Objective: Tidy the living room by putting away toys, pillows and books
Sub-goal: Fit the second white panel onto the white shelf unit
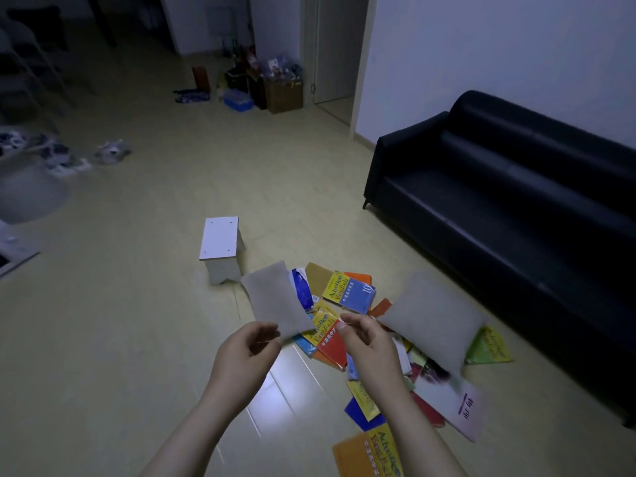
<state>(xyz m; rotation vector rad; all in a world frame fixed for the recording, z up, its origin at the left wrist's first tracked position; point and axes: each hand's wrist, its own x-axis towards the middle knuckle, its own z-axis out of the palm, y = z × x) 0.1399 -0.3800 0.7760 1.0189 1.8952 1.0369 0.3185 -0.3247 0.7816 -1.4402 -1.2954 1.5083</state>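
Dim living room, pale wood floor (137,304). Left hand (246,352) and right hand (364,342), both half-curled and empty, hover before a small grey pillow (273,299); its long axis runs away from them, left hand nearer. Scattered books (347,290) and a larger pillow (437,321) lie rightward, before the sofa (516,208).

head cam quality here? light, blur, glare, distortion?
Head view: dim and underexposed with a bluish cast and dark corners; the black sofa loses most detail. Glare streaks on the glossy floor near the left hand. The right pillow and the books under it smear with motion blur. Wide-angle bending tilts the door frame.
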